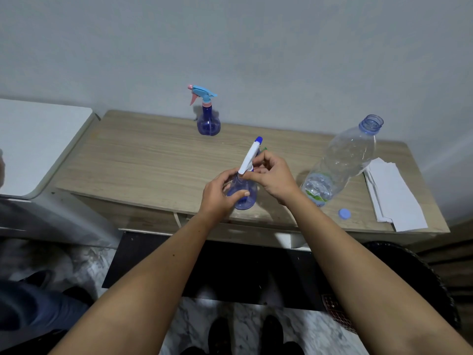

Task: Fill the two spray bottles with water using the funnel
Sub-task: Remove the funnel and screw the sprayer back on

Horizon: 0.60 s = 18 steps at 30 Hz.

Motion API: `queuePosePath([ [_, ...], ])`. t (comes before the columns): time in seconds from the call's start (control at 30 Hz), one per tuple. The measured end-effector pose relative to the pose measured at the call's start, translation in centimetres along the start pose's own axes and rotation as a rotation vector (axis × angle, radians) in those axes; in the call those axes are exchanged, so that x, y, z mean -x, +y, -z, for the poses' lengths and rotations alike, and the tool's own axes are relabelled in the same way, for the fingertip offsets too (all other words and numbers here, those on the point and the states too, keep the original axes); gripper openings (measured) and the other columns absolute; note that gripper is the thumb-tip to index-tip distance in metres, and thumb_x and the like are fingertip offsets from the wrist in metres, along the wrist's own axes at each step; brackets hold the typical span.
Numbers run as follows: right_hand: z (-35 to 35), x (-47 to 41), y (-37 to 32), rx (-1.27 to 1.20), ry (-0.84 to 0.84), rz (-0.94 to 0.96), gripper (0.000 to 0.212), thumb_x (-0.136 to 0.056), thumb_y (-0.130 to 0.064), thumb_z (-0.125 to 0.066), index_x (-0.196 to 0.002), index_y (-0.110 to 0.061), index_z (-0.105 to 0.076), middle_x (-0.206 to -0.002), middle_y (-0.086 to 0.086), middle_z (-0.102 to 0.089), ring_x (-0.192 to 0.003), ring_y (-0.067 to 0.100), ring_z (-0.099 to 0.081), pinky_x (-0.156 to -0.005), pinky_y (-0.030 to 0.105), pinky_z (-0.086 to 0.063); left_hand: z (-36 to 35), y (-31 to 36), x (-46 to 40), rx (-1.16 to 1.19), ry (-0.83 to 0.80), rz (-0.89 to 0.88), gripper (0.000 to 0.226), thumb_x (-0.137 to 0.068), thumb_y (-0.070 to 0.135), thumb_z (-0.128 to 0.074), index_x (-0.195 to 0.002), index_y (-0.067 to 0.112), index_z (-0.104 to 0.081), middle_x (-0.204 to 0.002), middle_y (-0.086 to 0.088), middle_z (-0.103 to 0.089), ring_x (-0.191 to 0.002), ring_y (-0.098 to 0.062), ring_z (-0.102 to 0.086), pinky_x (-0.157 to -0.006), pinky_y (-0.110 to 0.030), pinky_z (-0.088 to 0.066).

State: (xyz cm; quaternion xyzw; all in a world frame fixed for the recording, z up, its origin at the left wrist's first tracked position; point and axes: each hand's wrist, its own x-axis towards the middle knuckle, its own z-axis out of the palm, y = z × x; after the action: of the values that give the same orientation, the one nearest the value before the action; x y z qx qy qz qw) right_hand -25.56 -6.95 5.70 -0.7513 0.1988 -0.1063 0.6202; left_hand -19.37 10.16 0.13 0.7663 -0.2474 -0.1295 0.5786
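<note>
Table (143, 160) of pale wood grain runs along the grey wall, with open surface across its left half and middle. Near its front edge stands a blue spray bottle (244, 192), translucent and round-bodied, enclosed by both hands. The left hand (220, 193) wraps the bottle's body from the left, thumb lying across the front, a closed grip on the plastic. The right hand (272, 176) comes in from the right and pinches the neck just under the white spray head (249, 157), which tilts up and away and ends in a blue nozzle tip. A sliver of something green shows just behind the right fingers; what it is cannot be told.

To the right, a large clear water bottle (343, 160) stands uncapped near the right hand, only a little water in its base. Beyond it, white papers (391, 193) lie stacked by the table's right edge. At the back against the wall, well apart from the hands, a second spray bottle (208, 121) stands upright, with a blue body, light blue head and pink trigger. The blue cap (344, 214) lies flat near the front edge, between the water bottle and the papers.
</note>
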Motion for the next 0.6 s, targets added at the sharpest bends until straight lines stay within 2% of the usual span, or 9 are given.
queuePosePath([
  [0.03,-0.11,-0.05,0.08,0.016,0.0,0.003,0.044,-0.07,0.002,-0.094,-0.09,-0.016,-0.059,-0.089,0.009,-0.073,-0.07,0.008,-0.069,-0.072,0.025,-0.058,0.0,0.07,0.03,-0.003,-0.002,-0.001,0.058,-0.079,-0.003,-0.087,-0.133,0.012,-0.069,-0.119,0.0,-0.076,-0.107,0.005,-0.07,-0.094,-0.018,-0.056],
  [0.1,0.02,0.05,0.25,-0.002,-0.017,0.002,0.045,-0.07,-0.002,-0.096,-0.096,-0.017,-0.062,-0.093,0.01,-0.074,-0.076,0.01,-0.07,-0.076,0.026,-0.059,-0.03,0.11,0.04,0.003,-0.007,-0.005,0.06,-0.079,-0.004,-0.087,-0.134,0.014,-0.068,-0.121,0.0,-0.076,-0.109,0.003,-0.071,-0.094,-0.018,-0.055],
  [0.2,0.69,0.26,0.27,-0.085,-0.093,-0.007,0.045,-0.078,-0.01,-0.089,-0.12,-0.011,-0.071,-0.114,0.019,-0.077,-0.101,0.022,-0.074,-0.096,0.037,-0.06,0.0,0.03,-0.05,0.016,-0.01,0.004,0.063,-0.079,-0.006,-0.085,-0.137,0.008,-0.067,-0.126,-0.001,-0.075,-0.111,0.006,-0.069,-0.093,-0.014,-0.054],
  [0.27,0.79,0.14,0.22,-0.081,-0.101,-0.003,0.04,-0.083,-0.005,-0.086,-0.12,-0.004,-0.073,-0.118,0.018,-0.077,-0.106,0.024,-0.073,-0.103,0.04,-0.058,0.04,-0.09,-0.11,0.016,-0.009,0.007,0.063,-0.079,-0.005,-0.086,-0.137,0.007,-0.066,-0.126,-0.002,-0.074,-0.11,0.005,-0.07,-0.093,-0.015,-0.055],
  [0.33,0.54,0.05,0.23,-0.06,-0.059,-0.012,0.034,-0.078,0.001,-0.089,-0.107,-0.007,-0.072,-0.106,0.015,-0.077,-0.095,0.024,-0.074,-0.094,0.038,-0.06,0.07,-0.22,-0.12,0.003,-0.004,0.0,0.062,-0.078,-0.001,-0.088,-0.136,0.009,-0.067,-0.123,-0.002,-0.075,-0.109,0.002,-0.071,-0.096,-0.021,-0.058],
  [0.43,-0.04,0.16,0.08,-0.024,-0.014,-0.009,0.041,-0.071,0.002,-0.094,-0.095,-0.015,-0.064,-0.091,0.005,-0.075,-0.076,0.01,-0.071,-0.079,0.028,-0.059,0.12,-0.04,-0.04,0.009,-0.017,-0.012,0.062,-0.077,0.005,-0.088,-0.135,0.012,-0.068,-0.124,0.0,-0.076,-0.112,-0.004,-0.071,-0.098,-0.026,-0.059],
  [0.5,-0.02,0.35,0.18,-0.046,-0.024,-0.013,0.042,-0.073,0.0,-0.093,-0.098,-0.018,-0.065,-0.092,0.004,-0.074,-0.077,0.009,-0.07,-0.078,0.025,-0.058,0.08,0.28,0.09,0.02,-0.026,-0.01,0.064,-0.075,0.01,-0.086,-0.137,0.014,-0.067,-0.127,0.001,-0.075,-0.116,-0.006,-0.071,-0.099,-0.026,-0.058],
  [0.6,0.52,0.68,0.07,-0.12,-0.078,-0.016,0.036,-0.083,0.0,-0.085,-0.113,-0.016,-0.073,-0.103,0.006,-0.079,-0.094,0.015,-0.074,-0.089,0.028,-0.06,0.11,0.34,0.15,0.028,-0.026,-0.009,0.066,-0.075,0.012,-0.086,-0.139,0.012,-0.066,-0.129,0.001,-0.075,-0.117,-0.004,-0.07,-0.1,-0.024,-0.057],
])
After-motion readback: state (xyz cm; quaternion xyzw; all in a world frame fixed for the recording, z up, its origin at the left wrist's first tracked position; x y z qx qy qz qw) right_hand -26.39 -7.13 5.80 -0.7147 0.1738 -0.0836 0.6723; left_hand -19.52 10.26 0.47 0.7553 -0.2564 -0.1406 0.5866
